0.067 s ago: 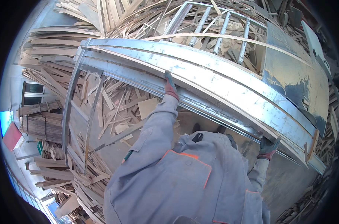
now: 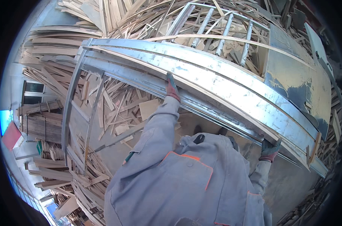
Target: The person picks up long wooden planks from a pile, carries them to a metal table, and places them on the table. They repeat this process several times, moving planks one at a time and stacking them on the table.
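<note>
A long, narrow wooden board (image 2: 220, 101) lies lengthwise along a metal frame with broad, shiny flat rails (image 2: 231, 86). My left hand (image 2: 172, 87), in a worn red and grey-green glove, grips the board's near edge left of its middle, thumb on top and fingers hidden beneath. Toward the board's right end, my right hand (image 2: 269, 150), gloved alike, closes around the same edge. Its thumb points up and its other fingers are partly out of sight. Both arms reach forward in grey sleeves, and a green pencil (image 2: 128, 157) sticks out of the left sleeve.
Offcuts (image 2: 114, 109) litter the floor under the frame. Curved boards (image 2: 54, 41) are stacked at the far left. Beyond the rails stand a metal roller rack (image 2: 225, 32) and a large worn panel (image 2: 291, 75). A small wood block (image 2: 315, 147) stands at the rails' right end.
</note>
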`<act>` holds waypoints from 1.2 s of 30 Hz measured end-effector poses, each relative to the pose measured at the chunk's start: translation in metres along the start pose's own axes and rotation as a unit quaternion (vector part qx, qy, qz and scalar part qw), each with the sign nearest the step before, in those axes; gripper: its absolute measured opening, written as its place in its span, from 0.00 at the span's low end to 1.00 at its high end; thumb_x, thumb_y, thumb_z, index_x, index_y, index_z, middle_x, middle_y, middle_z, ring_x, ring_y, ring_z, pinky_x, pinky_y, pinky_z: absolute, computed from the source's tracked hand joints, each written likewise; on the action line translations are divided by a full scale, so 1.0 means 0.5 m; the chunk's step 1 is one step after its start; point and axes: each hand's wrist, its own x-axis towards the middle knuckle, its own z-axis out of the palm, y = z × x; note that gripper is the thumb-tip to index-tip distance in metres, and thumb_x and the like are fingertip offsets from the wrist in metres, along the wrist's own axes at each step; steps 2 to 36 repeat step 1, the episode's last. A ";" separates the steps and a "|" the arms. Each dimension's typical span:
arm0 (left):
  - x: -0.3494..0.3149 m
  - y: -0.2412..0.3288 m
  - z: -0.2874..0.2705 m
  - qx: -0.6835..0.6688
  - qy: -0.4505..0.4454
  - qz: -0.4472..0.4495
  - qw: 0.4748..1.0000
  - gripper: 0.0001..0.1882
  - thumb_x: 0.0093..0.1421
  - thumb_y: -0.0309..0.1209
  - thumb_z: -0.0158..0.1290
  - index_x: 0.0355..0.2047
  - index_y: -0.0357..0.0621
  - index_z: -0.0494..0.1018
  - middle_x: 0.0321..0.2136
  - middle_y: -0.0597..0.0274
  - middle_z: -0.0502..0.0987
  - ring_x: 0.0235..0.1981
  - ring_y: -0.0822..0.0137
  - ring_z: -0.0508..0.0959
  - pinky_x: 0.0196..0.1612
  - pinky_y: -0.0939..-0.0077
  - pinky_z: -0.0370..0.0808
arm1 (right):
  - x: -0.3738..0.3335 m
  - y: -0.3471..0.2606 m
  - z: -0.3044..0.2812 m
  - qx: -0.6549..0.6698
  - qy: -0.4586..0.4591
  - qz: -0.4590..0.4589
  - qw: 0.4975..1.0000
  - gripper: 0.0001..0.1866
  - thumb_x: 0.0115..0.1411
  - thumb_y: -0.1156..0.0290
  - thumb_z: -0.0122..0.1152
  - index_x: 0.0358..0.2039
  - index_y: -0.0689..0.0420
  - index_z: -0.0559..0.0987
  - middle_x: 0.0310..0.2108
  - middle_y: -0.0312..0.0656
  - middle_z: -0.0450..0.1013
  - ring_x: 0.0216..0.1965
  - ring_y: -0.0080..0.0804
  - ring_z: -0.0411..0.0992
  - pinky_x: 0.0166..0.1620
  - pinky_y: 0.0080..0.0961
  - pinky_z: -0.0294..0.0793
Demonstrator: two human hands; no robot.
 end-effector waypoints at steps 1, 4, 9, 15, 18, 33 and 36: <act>0.008 -0.006 -0.006 0.016 0.037 -0.011 0.999 0.57 0.60 0.76 0.47 0.78 0.55 0.46 0.74 0.61 0.54 0.73 0.55 0.56 0.73 0.59 0.53 | -0.001 0.003 0.005 -0.007 0.001 0.000 1.000 0.40 0.59 0.38 0.69 0.62 0.53 0.73 0.58 0.46 0.74 0.57 0.44 0.75 0.61 0.47 0.76; 0.008 -0.006 -0.006 0.016 0.037 -0.011 0.999 0.57 0.60 0.76 0.47 0.78 0.55 0.46 0.74 0.61 0.54 0.73 0.55 0.56 0.73 0.59 0.53 | -0.001 0.003 0.005 -0.007 0.001 0.000 1.000 0.40 0.59 0.38 0.69 0.62 0.53 0.73 0.58 0.46 0.74 0.57 0.44 0.75 0.61 0.47 0.76; 0.008 -0.006 -0.006 0.016 0.037 -0.011 0.999 0.57 0.60 0.76 0.47 0.78 0.55 0.46 0.74 0.61 0.54 0.73 0.55 0.56 0.73 0.59 0.53 | -0.001 0.003 0.005 -0.007 0.001 0.000 1.000 0.40 0.59 0.38 0.69 0.62 0.53 0.73 0.58 0.46 0.74 0.57 0.44 0.75 0.61 0.47 0.76; 0.008 -0.006 -0.006 0.016 0.037 -0.011 0.999 0.57 0.60 0.76 0.47 0.78 0.55 0.46 0.74 0.61 0.54 0.73 0.55 0.56 0.73 0.59 0.53 | -0.001 0.003 0.005 -0.007 0.001 0.000 1.000 0.40 0.59 0.38 0.69 0.62 0.53 0.73 0.58 0.46 0.74 0.57 0.44 0.75 0.61 0.47 0.76; 0.008 -0.006 -0.006 0.016 0.037 -0.011 0.999 0.57 0.60 0.76 0.47 0.78 0.55 0.46 0.74 0.61 0.54 0.73 0.55 0.56 0.73 0.59 0.53 | -0.001 0.003 0.005 -0.007 0.001 0.000 1.000 0.40 0.59 0.38 0.69 0.62 0.53 0.73 0.58 0.46 0.74 0.57 0.44 0.75 0.61 0.47 0.76; 0.008 -0.006 -0.006 0.016 0.037 -0.011 0.999 0.57 0.60 0.76 0.47 0.78 0.55 0.46 0.74 0.61 0.54 0.73 0.55 0.56 0.73 0.59 0.53 | -0.001 0.003 0.005 -0.007 0.001 0.000 1.000 0.40 0.59 0.38 0.69 0.62 0.53 0.73 0.58 0.46 0.74 0.57 0.44 0.75 0.61 0.47 0.76; 0.008 -0.006 -0.006 0.016 0.037 -0.011 0.999 0.57 0.60 0.76 0.47 0.78 0.55 0.46 0.74 0.61 0.54 0.73 0.55 0.56 0.73 0.59 0.53 | -0.001 0.003 0.005 -0.007 0.001 0.000 1.000 0.40 0.59 0.38 0.69 0.62 0.53 0.73 0.58 0.46 0.74 0.57 0.44 0.75 0.61 0.47 0.76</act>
